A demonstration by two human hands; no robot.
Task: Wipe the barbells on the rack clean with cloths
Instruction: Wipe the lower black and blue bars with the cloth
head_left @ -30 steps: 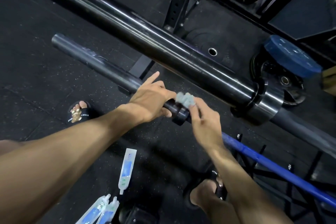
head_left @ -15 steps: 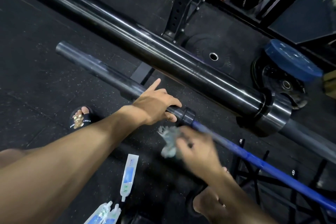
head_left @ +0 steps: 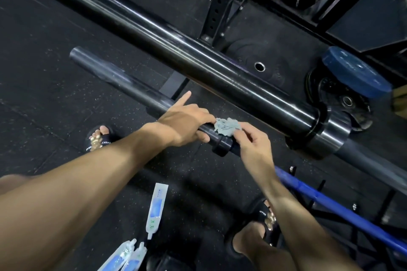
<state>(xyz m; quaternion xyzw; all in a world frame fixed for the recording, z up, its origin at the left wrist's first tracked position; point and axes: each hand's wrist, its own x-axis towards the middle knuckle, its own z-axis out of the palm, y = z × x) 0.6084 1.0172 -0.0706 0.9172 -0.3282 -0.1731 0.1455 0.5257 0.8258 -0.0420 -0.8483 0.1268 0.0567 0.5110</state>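
A barbell with a dark sleeve (head_left: 114,79) and a blue shaft (head_left: 330,204) runs from upper left to lower right. My left hand (head_left: 187,123) grips the sleeve close to its collar (head_left: 222,145), index finger pointing out. Just right of it, my right hand (head_left: 253,145) pinches a crumpled grey cloth (head_left: 226,126) and holds it on top of the sleeve at the collar. Behind it lies a thicker black barbell (head_left: 198,55) with a steel collar (head_left: 330,136).
Weight plates (head_left: 354,77) lean at the right, beside a black rack upright (head_left: 220,2). Three white and blue packets (head_left: 156,207) lie on the black rubber floor by my sandalled feet (head_left: 99,138). A low black stand (head_left: 374,215) sits under the blue shaft.
My right hand with the cloth had dropped below the bar onto the blue shaft, and now it is back up on the sleeve at the collar. The left hand kept its grip.
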